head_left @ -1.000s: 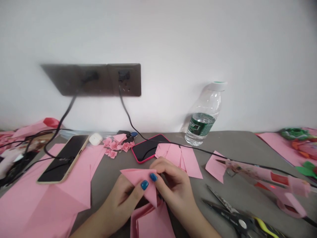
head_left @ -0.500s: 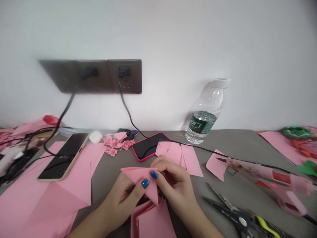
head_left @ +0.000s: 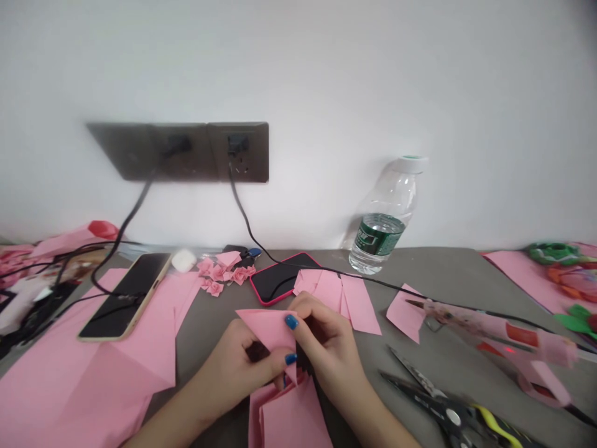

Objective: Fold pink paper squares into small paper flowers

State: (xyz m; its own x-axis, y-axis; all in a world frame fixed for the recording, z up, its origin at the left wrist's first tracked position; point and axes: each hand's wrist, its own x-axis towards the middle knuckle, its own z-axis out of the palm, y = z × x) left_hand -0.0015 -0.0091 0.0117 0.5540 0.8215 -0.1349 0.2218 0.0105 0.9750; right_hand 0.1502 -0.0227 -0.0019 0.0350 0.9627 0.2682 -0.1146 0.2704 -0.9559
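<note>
The folded pink paper (head_left: 268, 330) sits between the two hands, above the front of the counter (head_left: 443, 267). The left hand (head_left: 236, 361) has its grip closed, thumb lying across the paper's lower part; its other fingers are mostly hidden behind the fold. The right hand (head_left: 329, 333) pinches the upper right corner, thumb in front, fingertips out of sight. Just below, a larger pink piece (head_left: 296, 417) is cut off by the bottom border; it seems to be folded in layers, though the hands cover its top. The scissors (head_left: 450, 415), blades parted, lose part of their handles at that border too. The heap (head_left: 18, 305) at far left is blurred and hard to sort out.

Bare counter runs in a strip between the left hand and the large pink sheets (head_left: 135, 367), and between the right wrist and the scissors. Behind the glue gun (head_left: 487, 325), more opens toward the wall (head_left: 303, 93), right of the bottle (head_left: 380, 233).
</note>
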